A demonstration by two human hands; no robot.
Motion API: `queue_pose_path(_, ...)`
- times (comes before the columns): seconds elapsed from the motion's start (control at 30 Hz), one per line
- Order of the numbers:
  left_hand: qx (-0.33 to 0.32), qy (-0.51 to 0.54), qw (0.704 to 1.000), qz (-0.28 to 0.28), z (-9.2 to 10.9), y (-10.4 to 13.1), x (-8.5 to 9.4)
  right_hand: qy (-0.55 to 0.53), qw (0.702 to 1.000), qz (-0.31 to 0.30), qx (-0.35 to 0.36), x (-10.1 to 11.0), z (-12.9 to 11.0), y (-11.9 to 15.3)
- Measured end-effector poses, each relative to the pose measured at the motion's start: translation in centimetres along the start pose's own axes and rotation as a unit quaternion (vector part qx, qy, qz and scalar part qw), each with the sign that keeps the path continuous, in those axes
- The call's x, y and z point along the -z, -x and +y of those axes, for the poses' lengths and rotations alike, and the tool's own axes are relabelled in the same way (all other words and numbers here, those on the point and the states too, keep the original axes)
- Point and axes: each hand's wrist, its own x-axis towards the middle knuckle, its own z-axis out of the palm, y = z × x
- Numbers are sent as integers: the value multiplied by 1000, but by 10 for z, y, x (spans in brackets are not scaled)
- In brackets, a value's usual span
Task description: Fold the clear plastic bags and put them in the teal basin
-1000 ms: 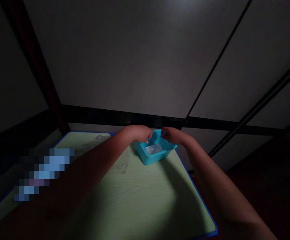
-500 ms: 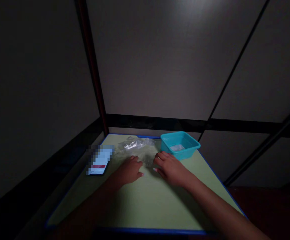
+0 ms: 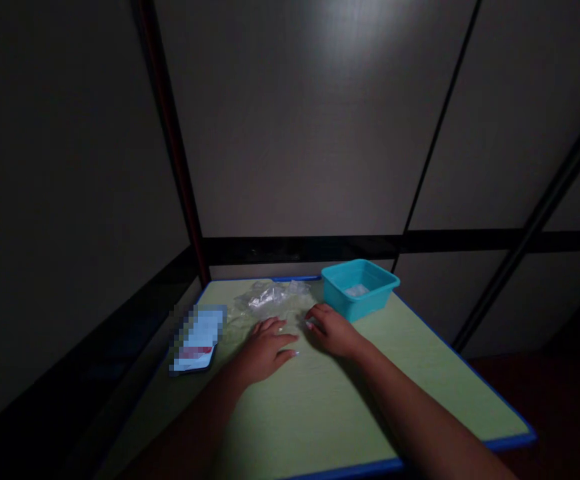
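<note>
My left hand (image 3: 269, 351) is low over the table, palm down, with its fingers spread and nothing visible in them. Just right of it, my right hand (image 3: 336, 335) is palm down with loosely curved fingers, the thumb a little apart from the index finger. Between and beyond the fingertips lies thin see-through plastic, faint against the table. It lies near a crumpled clear plastic bag (image 3: 267, 297). Whether the fingertips touch the plastic is unclear. A turquoise basket (image 3: 359, 308) stands just beyond my right hand, with a small clear plastic packet (image 3: 357, 290) inside.
A phone (image 3: 200, 339) with a lit, blurred-out screen lies on the left side of the table. The pale green table (image 3: 315, 427) has a blue edge. Dark grey panels (image 3: 295, 147) rise behind it and on the left.
The view has shifted slightly. My left fingers have spread wider and reach further right. My right fingers have drawn closer to the thumb, and the plastic between the hands looks flatter.
</note>
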Motion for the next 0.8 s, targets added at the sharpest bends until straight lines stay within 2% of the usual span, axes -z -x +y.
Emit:
queue_pose_path(0.13,24,-2,999,-34,-3,1,-2,-19,1000,5,-8,-3,5,1)
queue_pose_path(0.27,37,3,999,-40,-5,0,-7,-22,1000,4,-17,-3,2,-1)
queue_pose_path(0.43,37,48,998,8,-3,-2,-7,-49,998,18,-25,4,0,2)
queue_pose_path(0.53,27,142,988,60,1,-4,1,-65,998,-9,7,6,0,6)
queue_pose_path(0.63,50,285,950,116,7,-6,12,-35,999,-29,-16,6,-2,9)
queue_pose_path(0.8,140,459,858,184,9,-6,21,-49,998,21,-44,10,-5,6)
